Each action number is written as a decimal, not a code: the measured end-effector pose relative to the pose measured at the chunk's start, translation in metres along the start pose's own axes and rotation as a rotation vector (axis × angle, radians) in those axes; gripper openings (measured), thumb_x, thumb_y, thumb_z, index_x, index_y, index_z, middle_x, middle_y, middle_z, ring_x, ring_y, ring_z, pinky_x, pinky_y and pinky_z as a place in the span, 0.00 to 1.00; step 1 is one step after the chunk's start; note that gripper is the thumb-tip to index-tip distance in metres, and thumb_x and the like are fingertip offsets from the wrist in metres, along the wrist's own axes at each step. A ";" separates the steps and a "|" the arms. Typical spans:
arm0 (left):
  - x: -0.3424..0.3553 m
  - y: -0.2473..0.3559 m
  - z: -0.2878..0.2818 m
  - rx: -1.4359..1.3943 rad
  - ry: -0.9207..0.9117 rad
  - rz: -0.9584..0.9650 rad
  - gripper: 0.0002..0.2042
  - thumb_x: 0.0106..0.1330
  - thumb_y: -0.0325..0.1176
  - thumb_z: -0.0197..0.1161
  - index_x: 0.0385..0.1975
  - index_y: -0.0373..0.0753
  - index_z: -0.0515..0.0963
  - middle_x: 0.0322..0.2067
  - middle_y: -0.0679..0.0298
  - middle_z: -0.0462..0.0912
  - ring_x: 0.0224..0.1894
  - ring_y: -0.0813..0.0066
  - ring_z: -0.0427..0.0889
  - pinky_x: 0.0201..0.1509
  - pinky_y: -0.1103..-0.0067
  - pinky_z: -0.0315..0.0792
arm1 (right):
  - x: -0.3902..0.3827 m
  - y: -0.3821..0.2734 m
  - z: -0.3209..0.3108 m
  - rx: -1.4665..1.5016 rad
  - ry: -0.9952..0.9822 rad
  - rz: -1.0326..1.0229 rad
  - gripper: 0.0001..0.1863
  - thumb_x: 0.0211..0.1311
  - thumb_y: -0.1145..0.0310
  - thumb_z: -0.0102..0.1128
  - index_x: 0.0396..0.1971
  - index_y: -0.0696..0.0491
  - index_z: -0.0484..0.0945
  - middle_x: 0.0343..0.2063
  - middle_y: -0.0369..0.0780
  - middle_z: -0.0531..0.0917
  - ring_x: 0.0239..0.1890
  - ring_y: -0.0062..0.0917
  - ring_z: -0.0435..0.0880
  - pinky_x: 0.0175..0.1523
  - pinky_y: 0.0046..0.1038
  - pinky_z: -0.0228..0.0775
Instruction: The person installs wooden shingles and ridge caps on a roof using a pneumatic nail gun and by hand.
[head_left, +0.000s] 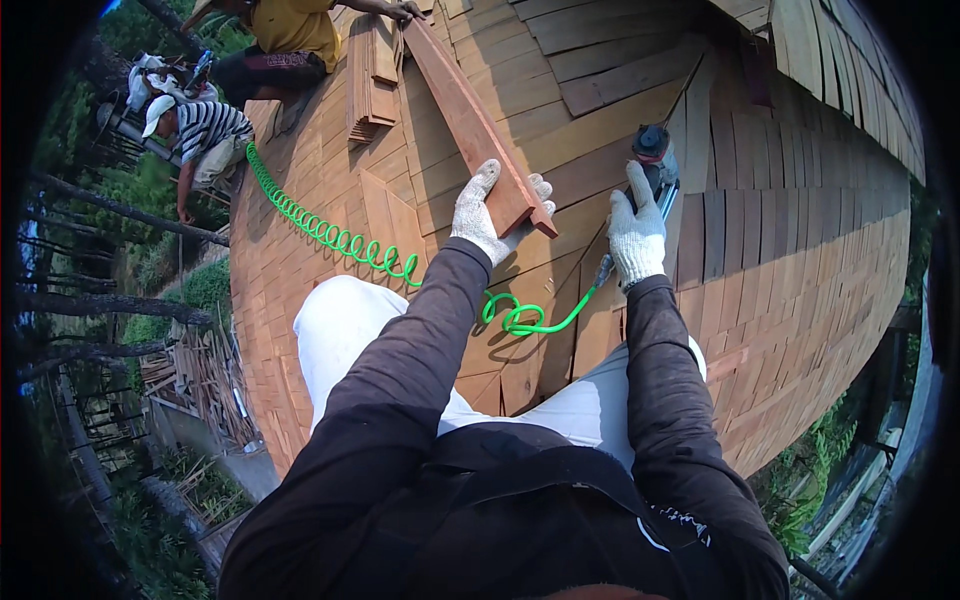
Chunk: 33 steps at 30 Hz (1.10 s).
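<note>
My left hand [485, 215], in a white knit glove, grips the near end of a long reddish wooden board [465, 105]. Its thumb lies on top and its fingertips show past the right edge; the end looks like two boards joined at an angle. The far end reaches up to a co-worker's hand [403, 10], which touches or holds it. My right hand [638, 240], gloved too, is closed round the handle of a nail gun [655, 155], partly hidden by the glove. A green coiled air hose [340, 240] runs to a metal fitting below that hand.
I sit on a sloping roof of wooden shingles [800, 235]. A stack of boards [370, 85] lies ahead to the left. One co-worker in yellow [295, 35] is at the top left; another in stripes [215, 125] bends near the roof edge. Trees stand beyond the edge.
</note>
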<state>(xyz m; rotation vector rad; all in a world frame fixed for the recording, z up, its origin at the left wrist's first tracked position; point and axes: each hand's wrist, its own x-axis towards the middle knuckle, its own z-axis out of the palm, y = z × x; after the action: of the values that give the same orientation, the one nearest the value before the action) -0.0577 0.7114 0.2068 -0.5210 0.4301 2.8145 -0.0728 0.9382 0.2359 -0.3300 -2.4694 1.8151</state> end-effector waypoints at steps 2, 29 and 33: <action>-0.001 -0.002 -0.002 0.008 -0.018 0.013 0.34 0.71 0.51 0.63 0.67 0.34 0.63 0.53 0.43 0.78 0.56 0.41 0.80 0.62 0.44 0.75 | 0.000 0.006 0.004 -0.009 -0.053 -0.065 0.18 0.68 0.69 0.62 0.57 0.50 0.83 0.50 0.44 0.87 0.50 0.32 0.84 0.58 0.30 0.74; 0.009 -0.007 -0.008 0.058 0.016 -0.042 0.16 0.72 0.40 0.65 0.51 0.37 0.75 0.39 0.52 0.85 0.41 0.51 0.87 0.48 0.55 0.84 | -0.066 -0.033 0.025 -0.650 -0.188 -0.537 0.19 0.53 0.69 0.73 0.47 0.46 0.84 0.39 0.47 0.84 0.46 0.47 0.83 0.49 0.42 0.78; 0.010 -0.007 -0.007 0.054 0.050 -0.068 0.14 0.73 0.39 0.64 0.50 0.37 0.76 0.40 0.53 0.85 0.41 0.53 0.87 0.47 0.57 0.85 | -0.063 -0.027 0.024 -0.601 -0.195 -0.533 0.19 0.53 0.70 0.72 0.47 0.47 0.84 0.39 0.47 0.84 0.46 0.46 0.83 0.50 0.42 0.78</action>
<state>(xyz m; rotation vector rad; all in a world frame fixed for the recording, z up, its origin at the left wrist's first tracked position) -0.0626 0.7170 0.1952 -0.5841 0.4879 2.7221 -0.0192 0.8948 0.2586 0.4700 -2.8115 0.9242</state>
